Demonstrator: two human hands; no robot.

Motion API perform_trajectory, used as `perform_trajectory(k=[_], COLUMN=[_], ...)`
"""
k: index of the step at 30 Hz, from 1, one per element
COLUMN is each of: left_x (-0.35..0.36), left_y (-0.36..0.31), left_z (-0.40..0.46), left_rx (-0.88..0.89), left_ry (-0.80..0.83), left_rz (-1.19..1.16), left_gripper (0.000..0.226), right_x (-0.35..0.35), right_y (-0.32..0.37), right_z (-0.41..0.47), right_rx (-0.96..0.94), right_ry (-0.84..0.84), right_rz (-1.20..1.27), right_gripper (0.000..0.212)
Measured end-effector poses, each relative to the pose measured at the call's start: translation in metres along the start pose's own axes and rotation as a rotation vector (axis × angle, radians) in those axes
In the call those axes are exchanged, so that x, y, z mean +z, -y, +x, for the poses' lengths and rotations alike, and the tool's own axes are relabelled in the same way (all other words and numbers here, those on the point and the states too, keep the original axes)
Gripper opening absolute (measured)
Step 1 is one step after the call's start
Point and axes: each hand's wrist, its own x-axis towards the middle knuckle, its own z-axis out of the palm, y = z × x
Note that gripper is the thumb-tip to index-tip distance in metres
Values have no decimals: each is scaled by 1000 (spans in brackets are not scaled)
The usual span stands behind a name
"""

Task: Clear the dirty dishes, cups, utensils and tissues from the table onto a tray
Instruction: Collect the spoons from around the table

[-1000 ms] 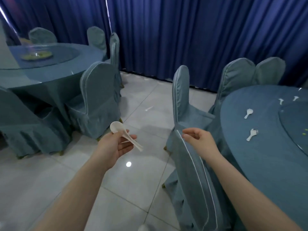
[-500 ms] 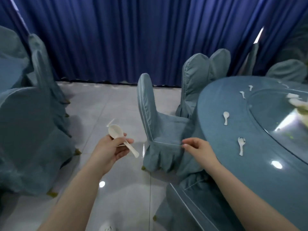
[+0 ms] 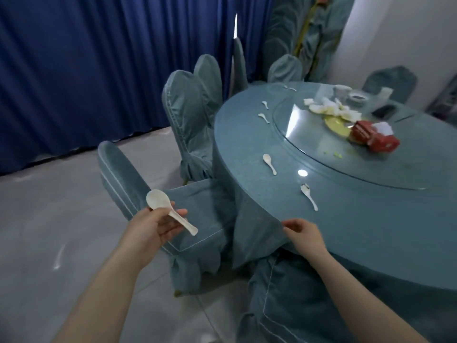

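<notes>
The right hand [image 3: 302, 234], fingers loosely curled and holding nothing, hovered at the table [image 3: 371, 231] edge. The nearest spoon [image 3: 308, 196] lay just beyond it, handle pointing back toward it. The left hand [image 3: 158, 222] held 1 spoon [image 3: 168, 210], farther off.

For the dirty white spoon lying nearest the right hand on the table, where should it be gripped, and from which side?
Pinch the spoon by its thin handle from above, probably with the free right hand: the handle end points toward that hand, the soiled bowl lies farther away, and it lies flat on the cloth.
</notes>
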Motion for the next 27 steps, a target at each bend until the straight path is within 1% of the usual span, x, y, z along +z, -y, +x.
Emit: perform_trajectory(k=[4, 9, 11, 14, 15, 17, 18, 19, 22, 24, 27], left_x=[5, 32, 45, 65, 70, 79, 82, 86, 95, 98, 101], left_y=[-12, -31, -40, -52, -55, -58, -58, -57, -59, -62, -66], left_z=[65, 152, 183, 221, 232, 251, 258, 264, 283, 294, 309], left_rx=[-54, -91, -118, -139, -140, -167, -188, -207, -242, -254, -261], left_ry=[59, 100, 106, 130, 133, 134, 139, 152, 187, 199, 214], left_rz=[71, 120, 139, 167, 172, 174, 177, 183, 206, 219, 225], left_gripper=[15, 15, 16, 18, 19, 19, 19, 18, 17, 17, 16], right_x=[-2, -3, -3, 1, 2, 6, 9, 13, 25, 35, 50], right_y=[-16, -35, -42, -50, -52, -54, -57, -60, -62, -57, -39], right_z=[44, 127, 155, 182, 189, 196, 196, 195, 194, 196, 210], right_rx=[107, 184, 228, 318, 355, 392, 396, 383, 313, 290, 241], right_ry=[-114, -192, -201, -158, -153, -157, -177, -208, -262, -261, -283], right_rz=[-79, -321, -400, -499, -526, -569, -558, -537, -507, -499, -409], right_gripper=[18, 34, 44, 56, 55, 40, 33, 30, 35, 33, 30])
